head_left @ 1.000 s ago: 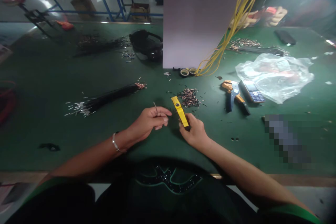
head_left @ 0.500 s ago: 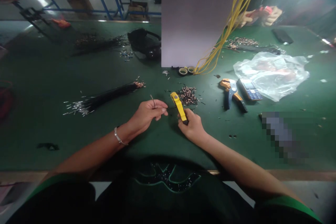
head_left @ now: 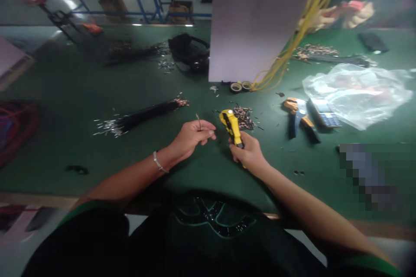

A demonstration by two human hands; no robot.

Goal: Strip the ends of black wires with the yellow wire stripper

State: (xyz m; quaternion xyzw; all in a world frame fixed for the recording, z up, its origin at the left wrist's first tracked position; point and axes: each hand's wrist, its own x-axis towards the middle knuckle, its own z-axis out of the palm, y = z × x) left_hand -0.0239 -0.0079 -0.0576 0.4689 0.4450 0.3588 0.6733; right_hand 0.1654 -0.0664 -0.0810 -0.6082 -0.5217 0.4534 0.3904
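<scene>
My left hand (head_left: pixel 196 135) is closed in a pinch on a thin dark wire (head_left: pixel 198 120), one end of which sticks up above the fingers. My right hand (head_left: pixel 248 151) grips a yellow wire stripper (head_left: pixel 231 125), its head pointing away from me. A small gap separates the stripper's head from my left fingertips. Just behind the stripper lies a pile of short copper-coloured pieces (head_left: pixel 244 117). To the left, a bundle of black wires (head_left: pixel 146 114) rests on the green table (head_left: pixel 182 169), with bare silvery ends on one side and copper ends on the other.
At right lie an orange-and-blue hand tool (head_left: pixel 299 114), a keypad phone (head_left: pixel 324 112) and a clear plastic bag (head_left: pixel 357 91). A pale upright panel (head_left: pixel 256 21) stands ahead, with yellow wires (head_left: pixel 289 47) and tape rolls (head_left: pixel 236 87). Another person's hands (head_left: pixel 357 14) work at the far right.
The view has swung left, so the scene sits further right. My right hand has turned the stripper, showing more of its side, and its head has come away from the wire's lower end.
</scene>
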